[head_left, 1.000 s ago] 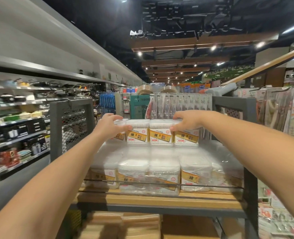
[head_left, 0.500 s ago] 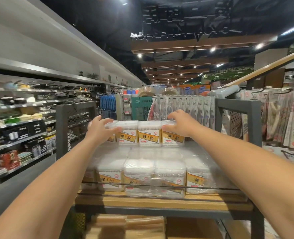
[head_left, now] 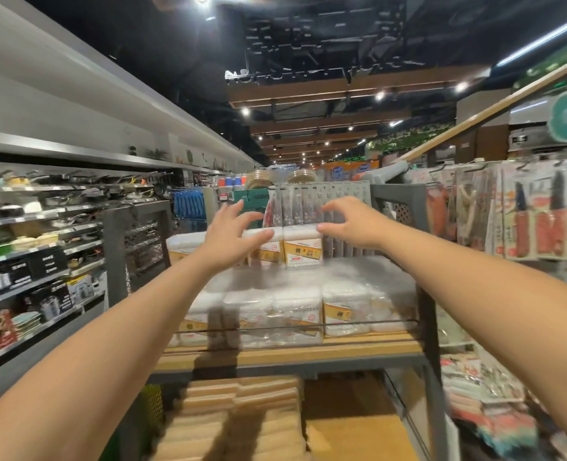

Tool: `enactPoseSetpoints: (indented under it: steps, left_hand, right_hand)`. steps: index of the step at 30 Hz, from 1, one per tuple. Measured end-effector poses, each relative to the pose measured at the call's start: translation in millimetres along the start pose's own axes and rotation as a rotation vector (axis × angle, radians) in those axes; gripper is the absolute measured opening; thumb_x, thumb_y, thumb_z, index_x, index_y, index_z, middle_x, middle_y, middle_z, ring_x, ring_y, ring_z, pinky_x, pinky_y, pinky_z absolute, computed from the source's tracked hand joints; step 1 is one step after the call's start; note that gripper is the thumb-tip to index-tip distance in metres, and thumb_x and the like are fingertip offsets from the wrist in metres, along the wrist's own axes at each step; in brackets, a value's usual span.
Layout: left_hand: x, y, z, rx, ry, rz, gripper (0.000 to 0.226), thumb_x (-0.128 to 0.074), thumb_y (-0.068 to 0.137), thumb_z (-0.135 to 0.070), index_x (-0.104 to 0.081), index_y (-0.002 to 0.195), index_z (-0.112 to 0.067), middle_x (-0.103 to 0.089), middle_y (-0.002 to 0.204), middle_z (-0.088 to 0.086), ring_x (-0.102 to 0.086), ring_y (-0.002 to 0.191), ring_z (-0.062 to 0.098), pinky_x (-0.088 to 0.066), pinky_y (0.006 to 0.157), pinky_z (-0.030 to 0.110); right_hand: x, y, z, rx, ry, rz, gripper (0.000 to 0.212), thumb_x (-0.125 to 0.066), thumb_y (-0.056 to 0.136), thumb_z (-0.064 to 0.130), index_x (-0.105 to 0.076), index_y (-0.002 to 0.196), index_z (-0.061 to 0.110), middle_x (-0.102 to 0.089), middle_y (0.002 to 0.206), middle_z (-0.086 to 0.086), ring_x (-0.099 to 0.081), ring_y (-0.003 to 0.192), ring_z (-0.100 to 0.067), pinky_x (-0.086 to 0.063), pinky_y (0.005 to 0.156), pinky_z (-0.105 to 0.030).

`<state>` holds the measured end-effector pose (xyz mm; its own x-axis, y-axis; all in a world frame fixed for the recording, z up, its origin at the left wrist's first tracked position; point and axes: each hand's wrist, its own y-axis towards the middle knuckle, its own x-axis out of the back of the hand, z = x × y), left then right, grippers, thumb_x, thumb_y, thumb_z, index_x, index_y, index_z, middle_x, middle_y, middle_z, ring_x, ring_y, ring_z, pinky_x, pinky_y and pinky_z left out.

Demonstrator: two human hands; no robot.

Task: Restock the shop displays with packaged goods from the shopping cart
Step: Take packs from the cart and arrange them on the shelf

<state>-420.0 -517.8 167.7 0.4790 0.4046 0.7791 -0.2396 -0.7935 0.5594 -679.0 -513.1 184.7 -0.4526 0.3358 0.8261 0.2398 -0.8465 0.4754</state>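
Place: a shop aisle under a dark ceiling with wooden beams and small spot lamps; the picture is partly blurred by motion.
Display: a grey metal display rack with a light wooden shelf board (head_left: 288, 356) stands in the middle.
Goods: a row of white plastic boxes with yellow labels (head_left: 300, 246) sits on top of a lower layer of the same white boxes wrapped in clear film (head_left: 308, 304), behind a thin wire rail.
Left hand: the left hand (head_left: 230, 237) is above the left part of the top row, fingers spread apart and a little bent; the thumb lies along the top edge of a box. I cannot tell whether it really touches.
Right hand: the right hand (head_left: 350, 224) is at the right end of the same row, fingers apart and curved; its thumb tip is at the upper corner of the right box. It does not clamp anything.
Behind: clear hanging packets (head_left: 312, 202) are in a row behind the boxes.
Left side: long grey wall shelves with pans and kitchen goods (head_left: 36, 234).
Right side: hanging packets with red-handled tools (head_left: 538, 224).
Below: stacked pale wooden boards (head_left: 242, 420) on the lower level.
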Motion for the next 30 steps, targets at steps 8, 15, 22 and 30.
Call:
enactPoseSetpoints:
  steps: [8, 15, 22, 30]
  left_hand:
    - [-14, -26, -177, -0.287, -0.091, 0.101, 0.044, -0.059, 0.096, -0.038, -0.055, 0.136, -0.019, -0.047, 0.146, 0.003, -0.034, 0.139, 0.019, -0.025, 0.110, 0.030]
    - [-123, -73, -373, -0.314, -0.522, 0.310, 0.025, -0.066, 0.088, -0.041, -0.061, 0.109, -0.029, -0.065, 0.110, -0.005, -0.061, 0.101, 0.008, -0.045, 0.096, 0.027]
    - [-303, -184, -572, -0.445, -0.745, 0.820, 0.013, -0.067, 0.092, -0.020, -0.064, 0.105, -0.019, -0.065, 0.095, -0.002, -0.058, 0.074, -0.011, -0.046, 0.079, 0.013]
    - [-456, -292, -716, -0.504, -0.701, 1.259, 0.026, -0.071, 0.077, -0.045, -0.062, 0.095, -0.029, -0.065, 0.094, 0.005, -0.060, 0.088, 0.011, -0.048, 0.083, 0.027]
  right_hand:
    - [92, -127, -55, -0.046, 0.026, -0.089, 0.046, -0.063, 0.092, 0.040, -0.056, 0.132, 0.018, -0.054, 0.137, -0.001, -0.051, 0.125, -0.018, -0.040, 0.101, -0.030]
    - [172, -349, -194, -0.403, 0.118, 0.008, 0.039, -0.070, 0.090, 0.026, -0.061, 0.122, 0.005, -0.064, 0.104, -0.006, -0.059, 0.096, -0.015, -0.045, 0.083, -0.025]
    - [218, -588, -308, -0.839, 0.123, 0.048, 0.026, -0.066, 0.093, 0.023, -0.065, 0.110, 0.003, -0.057, 0.089, -0.008, -0.054, 0.078, -0.015, -0.044, 0.064, -0.022]
    - [196, -774, -389, -1.206, 0.273, 0.025, 0.018, -0.064, 0.094, 0.028, -0.067, 0.096, 0.011, -0.057, 0.073, 0.001, -0.052, 0.064, -0.009, -0.040, 0.052, -0.017]
